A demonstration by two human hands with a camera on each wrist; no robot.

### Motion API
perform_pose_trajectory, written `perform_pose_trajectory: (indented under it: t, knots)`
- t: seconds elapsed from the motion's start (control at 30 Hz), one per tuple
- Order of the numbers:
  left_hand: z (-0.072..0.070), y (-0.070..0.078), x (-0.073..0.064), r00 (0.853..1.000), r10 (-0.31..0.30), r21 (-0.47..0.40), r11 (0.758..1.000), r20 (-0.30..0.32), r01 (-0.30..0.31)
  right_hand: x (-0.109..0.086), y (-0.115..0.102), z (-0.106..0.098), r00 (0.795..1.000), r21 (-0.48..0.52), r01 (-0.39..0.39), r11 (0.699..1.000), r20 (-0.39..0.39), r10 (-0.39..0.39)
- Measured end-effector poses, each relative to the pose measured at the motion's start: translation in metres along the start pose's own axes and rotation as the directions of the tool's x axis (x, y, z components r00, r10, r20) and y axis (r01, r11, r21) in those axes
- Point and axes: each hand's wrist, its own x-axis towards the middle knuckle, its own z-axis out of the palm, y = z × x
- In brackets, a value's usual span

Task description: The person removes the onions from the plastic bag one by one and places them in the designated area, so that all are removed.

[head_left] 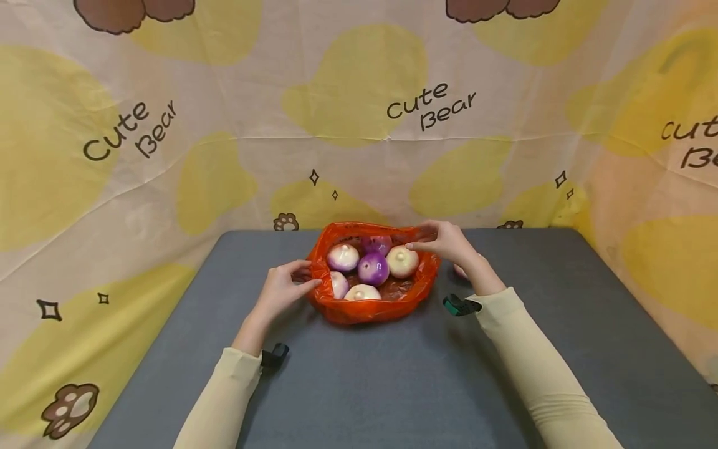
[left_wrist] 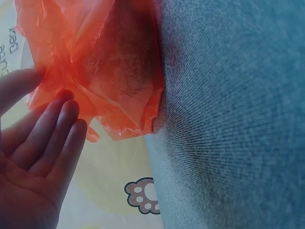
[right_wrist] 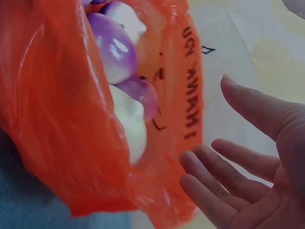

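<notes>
An open red plastic bag (head_left: 359,312) stands on the grey table, its rim spread wide. Inside it lie several glossy purple-and-white onions, among them a purple onion (head_left: 373,269) in the middle and a pale onion (head_left: 403,261) on the right. My left hand (head_left: 283,287) pinches the bag's left rim between thumb and fingers. In the left wrist view, the bag's side (left_wrist: 119,62) hides its contents. My right hand (head_left: 449,242) hovers at the right rim, thumb and fingers spread apart. The right wrist view shows that hand (right_wrist: 248,176) beside the bag, holding nothing.
Another onion (head_left: 460,270) lies on the table (head_left: 359,386) right of the bag, partly hidden by my right forearm. A printed cloth (head_left: 348,112) with bear lettering hangs behind the table and along its sides. Straps (head_left: 461,305) circle both wrists.
</notes>
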Motion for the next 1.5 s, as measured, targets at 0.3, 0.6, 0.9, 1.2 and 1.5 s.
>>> perform_pose_trajectory:
  t: [0.3,0.6,0.9,1.2,1.5]
  knots:
    - [0.002,0.0,0.001,1.0,0.018,0.015,1.0,-0.004,-0.018,0.011,-0.001,0.016,1.0,-0.068,0.016,0.998,-0.013,-0.016]
    - [0.002,0.001,0.001,1.0,0.014,0.014,1.0,0.001,-0.014,0.01,0.008,0.023,1.0,-0.101,-0.015,0.995,-0.016,0.014]
    - [0.002,0.002,-0.001,0.999,0.034,0.02,0.999,-0.001,-0.034,0.011,0.018,0.029,1.0,-0.137,-0.021,0.99,-0.019,0.019]
    - [0.0,0.001,-0.002,1.0,0.03,0.012,0.999,-0.003,-0.03,0.01,0.027,0.037,1.0,-0.154,-0.018,0.988,-0.003,0.017]
    - [0.0,0.002,-0.003,0.999,0.037,0.01,0.999,-0.002,-0.037,0.008,0.033,0.043,1.0,-0.164,-0.002,0.987,-0.007,0.0]
